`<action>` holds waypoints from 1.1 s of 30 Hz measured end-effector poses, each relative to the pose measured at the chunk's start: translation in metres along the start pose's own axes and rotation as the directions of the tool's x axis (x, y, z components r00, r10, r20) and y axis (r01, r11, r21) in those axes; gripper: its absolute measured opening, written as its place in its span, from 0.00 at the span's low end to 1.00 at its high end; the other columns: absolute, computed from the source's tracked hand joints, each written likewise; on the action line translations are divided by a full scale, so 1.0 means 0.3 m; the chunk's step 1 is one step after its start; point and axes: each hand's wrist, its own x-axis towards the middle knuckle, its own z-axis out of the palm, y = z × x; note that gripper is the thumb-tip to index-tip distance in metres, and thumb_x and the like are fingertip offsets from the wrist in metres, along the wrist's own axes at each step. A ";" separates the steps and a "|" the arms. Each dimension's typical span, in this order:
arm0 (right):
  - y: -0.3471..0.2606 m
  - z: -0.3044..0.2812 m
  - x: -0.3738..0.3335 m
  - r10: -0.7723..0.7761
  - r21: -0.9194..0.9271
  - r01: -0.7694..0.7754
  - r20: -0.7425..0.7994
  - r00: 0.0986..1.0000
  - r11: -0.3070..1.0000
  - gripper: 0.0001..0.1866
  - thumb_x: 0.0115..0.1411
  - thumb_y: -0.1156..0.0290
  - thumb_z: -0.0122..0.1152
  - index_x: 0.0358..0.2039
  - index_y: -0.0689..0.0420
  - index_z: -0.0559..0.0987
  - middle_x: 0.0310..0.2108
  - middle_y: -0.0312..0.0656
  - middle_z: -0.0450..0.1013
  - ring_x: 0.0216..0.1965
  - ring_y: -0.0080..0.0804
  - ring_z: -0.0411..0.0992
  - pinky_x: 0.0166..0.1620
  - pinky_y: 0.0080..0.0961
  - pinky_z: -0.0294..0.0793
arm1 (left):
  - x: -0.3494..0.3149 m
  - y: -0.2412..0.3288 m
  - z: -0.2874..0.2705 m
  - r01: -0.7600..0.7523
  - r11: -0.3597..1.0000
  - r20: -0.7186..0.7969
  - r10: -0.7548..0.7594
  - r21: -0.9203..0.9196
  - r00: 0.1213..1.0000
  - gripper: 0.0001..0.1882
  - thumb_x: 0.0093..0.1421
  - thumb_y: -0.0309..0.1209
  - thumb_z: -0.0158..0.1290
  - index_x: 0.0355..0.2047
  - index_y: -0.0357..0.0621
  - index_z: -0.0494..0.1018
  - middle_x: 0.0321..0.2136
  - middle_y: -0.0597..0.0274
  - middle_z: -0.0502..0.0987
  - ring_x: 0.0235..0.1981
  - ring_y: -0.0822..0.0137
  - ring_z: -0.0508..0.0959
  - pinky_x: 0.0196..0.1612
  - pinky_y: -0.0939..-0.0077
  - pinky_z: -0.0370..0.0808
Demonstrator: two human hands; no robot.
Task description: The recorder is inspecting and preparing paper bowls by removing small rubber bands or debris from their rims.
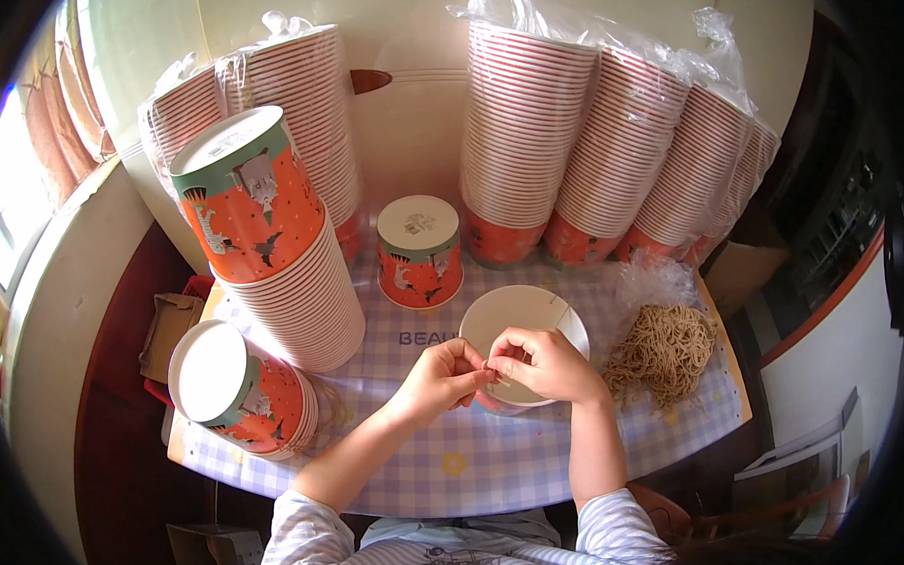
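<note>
A home used for piecework: a small table (458,462) with a checked cloth stands by a curtained window (30,168), crowded with bagged paper cup stacks (607,148) and a string pile (663,350).

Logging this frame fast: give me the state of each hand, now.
Left hand: fingers pinched shut at the near rim of the open paper bucket; what they grip is too small to tell.
Right hand: pinched shut at the same spot, likewise unclear.

My hands cover the near rim of the white-lined orange paper cup (518,315); whatever my fingertips pinch is too small to tell.
</note>
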 end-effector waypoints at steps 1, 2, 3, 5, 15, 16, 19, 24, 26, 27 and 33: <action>-0.001 -0.001 -0.001 -0.012 0.030 0.013 -0.018 1.000 0.999 0.04 0.55 0.76 0.56 0.27 0.62 0.73 0.24 0.37 0.74 0.26 0.21 0.71 0.31 0.18 0.70 | 0.001 -0.004 0.000 0.000 1.000 0.000 0.000 0.000 1.000 0.06 0.56 0.25 0.52 0.27 0.39 0.65 0.20 0.62 0.75 0.14 0.81 0.66 0.15 0.87 0.60; -0.001 -0.002 -0.003 -0.023 0.059 0.026 -0.036 0.999 0.998 0.03 0.54 0.76 0.56 0.27 0.62 0.74 0.24 0.36 0.73 0.25 0.20 0.70 0.30 0.17 0.70 | 0.003 -0.007 -0.001 -0.001 1.000 0.001 0.001 -0.010 1.000 0.06 0.55 0.25 0.52 0.27 0.39 0.65 0.19 0.64 0.74 0.14 0.81 0.65 0.15 0.87 0.59; -0.003 -0.010 -0.004 -0.025 0.060 0.027 -0.035 0.999 0.998 0.03 0.54 0.76 0.56 0.27 0.62 0.74 0.24 0.36 0.73 0.25 0.20 0.70 0.30 0.17 0.70 | 0.003 -0.010 -0.003 -0.002 1.000 -0.001 0.002 -0.019 1.000 0.06 0.55 0.25 0.52 0.26 0.39 0.65 0.18 0.65 0.73 0.14 0.82 0.64 0.15 0.87 0.58; -0.007 -0.036 -0.007 -0.141 -0.059 0.145 0.079 0.987 0.988 0.03 0.51 0.78 0.58 0.28 0.60 0.74 0.24 0.34 0.73 0.24 0.19 0.68 0.27 0.17 0.67 | 0.004 -0.014 -0.009 0.018 0.998 -0.001 -0.018 -0.064 1.000 0.06 0.55 0.25 0.53 0.27 0.40 0.66 0.17 0.67 0.71 0.14 0.82 0.63 0.15 0.87 0.57; 0.020 -0.031 0.001 -0.201 -0.002 0.203 0.128 0.971 0.979 0.07 0.45 0.79 0.64 0.27 0.57 0.78 0.26 0.33 0.70 0.25 0.19 0.66 0.27 0.16 0.66 | 0.008 -0.020 -0.017 0.053 0.989 0.026 -0.050 -0.141 0.998 0.06 0.55 0.26 0.53 0.28 0.41 0.66 0.16 0.70 0.69 0.14 0.82 0.63 0.15 0.88 0.55; 0.013 -0.028 0.002 -0.189 -0.010 0.191 0.123 0.974 0.981 0.07 0.45 0.79 0.64 0.27 0.57 0.78 0.26 0.33 0.69 0.25 0.19 0.66 0.27 0.16 0.66 | 0.007 -0.018 -0.018 0.052 0.989 0.024 -0.049 -0.141 0.998 0.06 0.55 0.26 0.53 0.28 0.41 0.66 0.16 0.70 0.69 0.14 0.82 0.63 0.15 0.88 0.55; 0.018 -0.022 0.002 -0.198 -0.027 0.202 0.097 0.975 0.979 0.06 0.45 0.79 0.64 0.26 0.57 0.78 0.26 0.32 0.68 0.26 0.19 0.66 0.28 0.16 0.66 | 0.005 -0.014 -0.018 0.048 0.989 0.041 -0.042 -0.141 0.998 0.06 0.55 0.26 0.52 0.28 0.41 0.66 0.16 0.70 0.69 0.14 0.82 0.64 0.15 0.89 0.55; 0.009 -0.020 0.003 -0.176 -0.087 0.178 0.028 0.984 0.980 0.05 0.45 0.77 0.64 0.25 0.59 0.78 0.26 0.34 0.68 0.28 0.22 0.66 0.30 0.18 0.66 | 0.004 -0.008 -0.014 0.030 0.991 0.015 -0.028 -0.130 0.999 0.05 0.55 0.24 0.53 0.28 0.41 0.66 0.19 0.68 0.71 0.14 0.82 0.65 0.13 0.90 0.56; 0.017 -0.022 0.000 -0.160 -0.101 0.160 0.007 0.987 0.982 0.04 0.46 0.77 0.63 0.25 0.60 0.78 0.25 0.35 0.68 0.28 0.23 0.67 0.30 0.20 0.67 | 0.001 -0.003 -0.007 0.007 0.998 0.006 -0.007 -0.060 1.000 0.05 0.56 0.25 0.52 0.28 0.40 0.66 0.19 0.67 0.71 0.15 0.82 0.66 0.15 0.89 0.58; 0.019 -0.020 0.002 -0.161 -0.100 0.161 0.008 0.987 0.982 0.04 0.46 0.77 0.63 0.25 0.60 0.78 0.25 0.35 0.68 0.28 0.23 0.67 0.30 0.20 0.67 | -0.001 -0.002 -0.006 -0.015 1.000 -0.008 0.015 0.012 1.000 0.06 0.56 0.26 0.52 0.28 0.39 0.66 0.19 0.67 0.72 0.16 0.81 0.67 0.17 0.88 0.61; 0.016 -0.007 0.005 -0.143 -0.147 0.137 -0.035 0.989 0.980 0.05 0.45 0.77 0.64 0.25 0.61 0.78 0.25 0.35 0.69 0.28 0.24 0.67 0.30 0.21 0.68 | -0.006 -0.018 -0.005 -0.141 0.972 -0.050 0.153 0.187 0.987 0.04 0.56 0.23 0.51 0.29 0.36 0.66 0.21 0.67 0.72 0.19 0.81 0.70 0.21 0.87 0.67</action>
